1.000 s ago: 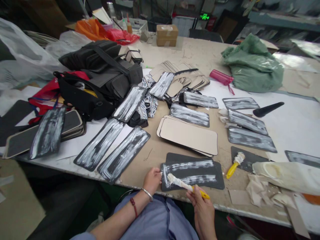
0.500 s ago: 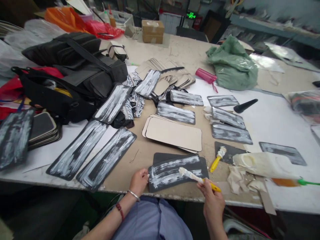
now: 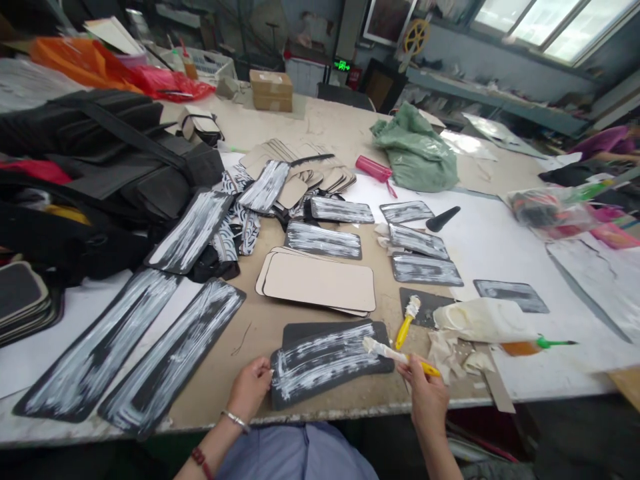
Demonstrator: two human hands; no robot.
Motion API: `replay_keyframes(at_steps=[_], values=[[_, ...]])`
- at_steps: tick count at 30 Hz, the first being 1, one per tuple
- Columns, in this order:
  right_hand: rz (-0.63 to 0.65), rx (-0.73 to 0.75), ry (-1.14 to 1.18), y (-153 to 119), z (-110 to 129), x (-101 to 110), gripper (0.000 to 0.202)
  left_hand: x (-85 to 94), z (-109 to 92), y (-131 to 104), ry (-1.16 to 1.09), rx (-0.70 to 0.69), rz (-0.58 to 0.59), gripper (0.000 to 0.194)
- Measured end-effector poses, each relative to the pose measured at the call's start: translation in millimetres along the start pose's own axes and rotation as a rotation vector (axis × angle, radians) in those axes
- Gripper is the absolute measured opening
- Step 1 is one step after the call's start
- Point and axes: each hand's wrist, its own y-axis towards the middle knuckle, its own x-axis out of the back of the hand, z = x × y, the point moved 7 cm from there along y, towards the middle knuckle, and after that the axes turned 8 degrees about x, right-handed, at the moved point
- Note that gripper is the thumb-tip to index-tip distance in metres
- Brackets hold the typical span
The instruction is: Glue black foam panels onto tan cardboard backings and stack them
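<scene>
A black rectangular panel (image 3: 320,375) with rounded corners, streaked with white glue-like paste, lies near the table's front edge over another dark panel (image 3: 300,332). My left hand (image 3: 251,387) pinches its left edge between thumb and fingers. In my right hand (image 3: 429,397) is a yellow-handled brush (image 3: 389,351), its paste-covered bristles over the panel's right part. Just behind lies a stack of beige panels (image 3: 320,280). To the right, a second yellow brush (image 3: 407,323) rests on a dark piece beside a whitish plastic bottle (image 3: 485,320).
Several paste-streaked panels (image 3: 170,360) lie left, behind and right. Black bags (image 3: 130,143) are piled at the left. A green plastic bag (image 3: 420,153), a pink roll (image 3: 373,168) and a cardboard box (image 3: 271,91) sit farther back. A person's purple sleeve (image 3: 607,141) shows at far right.
The view has swung to the right and up, so the table's things appear farther left. Over the panel, the brush has moved toward its right end. My left hand still pinches the left edge.
</scene>
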Motion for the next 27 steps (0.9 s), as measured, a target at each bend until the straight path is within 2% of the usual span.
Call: replay_keyframes(at_steps=[3,5,7,11,13,14,16,20,22,24,27], values=[[-0.048,0.022,-0.035,6.4,9.8,15.5,0.05,2.8,-1.7,4.4,0.04,-0.033,-0.016,0.013],[-0.032,-0.005,0.041,-3.3,16.7,4.7,0.047,3.2,-3.3,6.1,0.047,-0.043,-0.009,0.012],[0.05,-0.074,0.145,-24.8,19.6,-25.8,0.044,2.2,-7.3,6.1,0.045,-0.056,0.012,0.013],[0.279,-0.242,0.237,-80.9,12.3,-101.5,0.042,-0.8,-15.5,4.2,0.032,-0.042,0.039,0.017],[0.316,-0.265,0.232,-93.3,4.9,-118.2,0.042,-0.8,-15.9,4.1,0.021,-0.016,0.026,0.018],[0.303,-0.253,0.219,-92.0,1.0,-117.6,0.043,-0.6,-15.3,4.2,0.013,-0.005,0.018,0.019],[0.23,-0.195,0.182,-75.5,-5.5,-99.1,0.044,0.2,-13.5,4.8,0.001,0.003,0.002,0.019],[-0.024,-0.072,0.101,-20.6,-9.3,-24.7,0.046,2.4,-10.9,5.9,0.01,-0.015,-0.027,0.018],[-0.118,-0.023,0.068,-1.6,-5.0,6.6,0.046,3.1,-10.2,6.2,0.008,-0.013,-0.03,0.019],[-0.17,0.025,0.024,4.6,2.9,25.8,0.046,3.6,-10.7,6.2,0.02,-0.016,-0.032,0.021],[-0.164,0.08,-0.11,-6.8,15.7,34.4,0.046,3.7,-12.9,6.1,0.054,-0.026,-0.024,0.022]])
